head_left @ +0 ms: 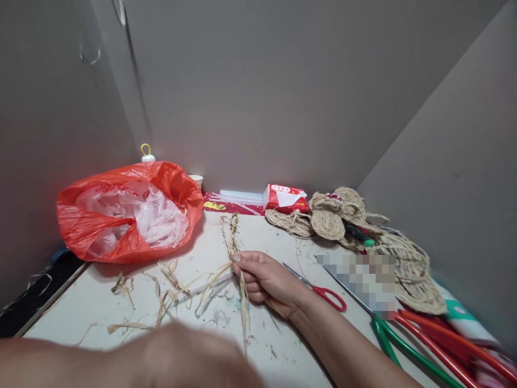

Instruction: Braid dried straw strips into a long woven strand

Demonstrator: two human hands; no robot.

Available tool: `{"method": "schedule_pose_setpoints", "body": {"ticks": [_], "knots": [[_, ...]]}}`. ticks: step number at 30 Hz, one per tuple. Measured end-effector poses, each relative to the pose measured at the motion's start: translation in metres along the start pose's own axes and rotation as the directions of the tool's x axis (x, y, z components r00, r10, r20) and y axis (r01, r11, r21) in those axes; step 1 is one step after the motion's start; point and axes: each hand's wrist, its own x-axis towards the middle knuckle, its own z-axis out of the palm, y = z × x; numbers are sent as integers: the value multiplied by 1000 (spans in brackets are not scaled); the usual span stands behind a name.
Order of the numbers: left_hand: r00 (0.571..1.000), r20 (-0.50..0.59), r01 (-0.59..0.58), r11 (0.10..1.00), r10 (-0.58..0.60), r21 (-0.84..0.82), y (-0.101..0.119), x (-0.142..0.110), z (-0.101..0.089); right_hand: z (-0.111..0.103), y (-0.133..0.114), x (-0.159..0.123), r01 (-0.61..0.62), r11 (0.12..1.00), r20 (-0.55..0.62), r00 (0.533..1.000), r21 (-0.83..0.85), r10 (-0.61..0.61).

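My right hand (264, 280) rests on the white table (283, 237) with its fingers curled around a bundle of dry straw strands (234, 242). The strands run from the hand up toward the wall and hang down past the palm. Loose straw scraps (169, 288) lie to the left of that hand. My left hand (189, 358) is a large blur at the bottom edge, close to the camera. Its fingers cannot be made out.
A red plastic bag (129, 213) with white plastic inside sits at the back left. Red-handled scissors (323, 291) lie right of my hand. Woven straw sandals (335, 215), a red tissue pack (285, 196), and red and green rods (428, 345) fill the right side.
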Motion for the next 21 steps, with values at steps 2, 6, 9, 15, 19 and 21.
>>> {"method": "schedule_pose_setpoints", "body": {"ticks": [2,6,9,15,19,21], "knots": [[992,-91,76,993,-84,-90,-11,22,-11,0,0,0,9,1000,5,1000,-2,-9],[913,-215,223,865,-347,-450,-25,68,-25,0,1,1,16,999,28,999,-29,-15],[916,40,330,695,-399,-638,-28,88,-22,0,2,1,30,997,32,999,-74,-27],[927,-46,279,768,-371,-576,-37,92,-13,1,2,-1,13,996,21,1000,-92,-11],[928,-111,268,841,-357,-470,-48,90,-14,2,0,-3,-10,988,35,999,-151,16],[929,-112,268,852,-352,-450,-50,90,-15,2,0,-4,-13,981,29,999,-193,19]]}}
